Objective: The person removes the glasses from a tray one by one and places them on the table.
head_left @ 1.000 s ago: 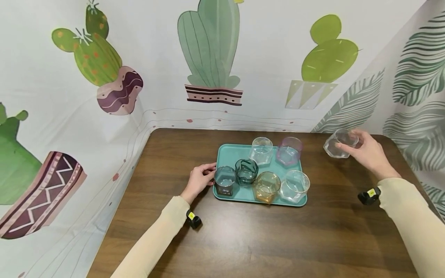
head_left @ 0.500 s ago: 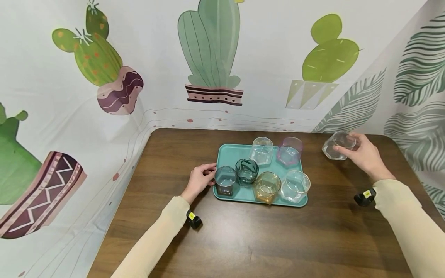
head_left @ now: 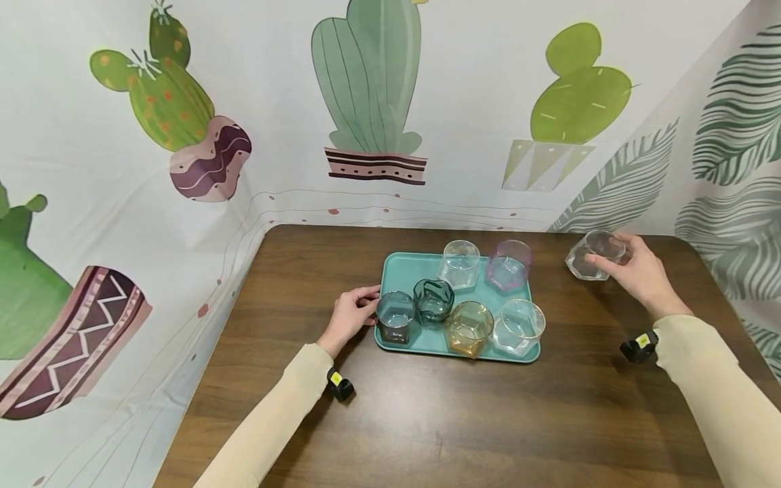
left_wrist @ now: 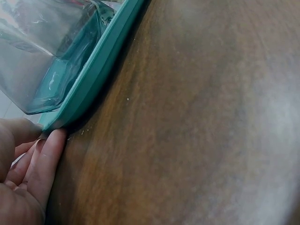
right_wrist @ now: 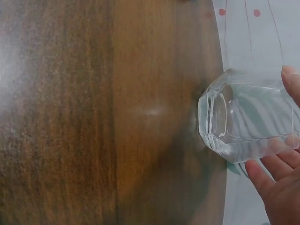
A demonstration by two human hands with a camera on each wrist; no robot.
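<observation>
The right hand (head_left: 645,274) holds the clear glass (head_left: 586,263) between thumb and fingers, near the far right corner of the bench (head_left: 488,427); the smooth wall may slip if the grip is too light. The left hand (head_left: 350,317) pinches the left edge of the tray (head_left: 399,271), where a pull could knock its glasses (head_left: 468,332) together. Both arms (head_left: 274,403) reach forward, spread apart.

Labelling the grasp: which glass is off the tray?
The clear glass held by the right hand; the other six glasses all stand on the teal tray.
</observation>
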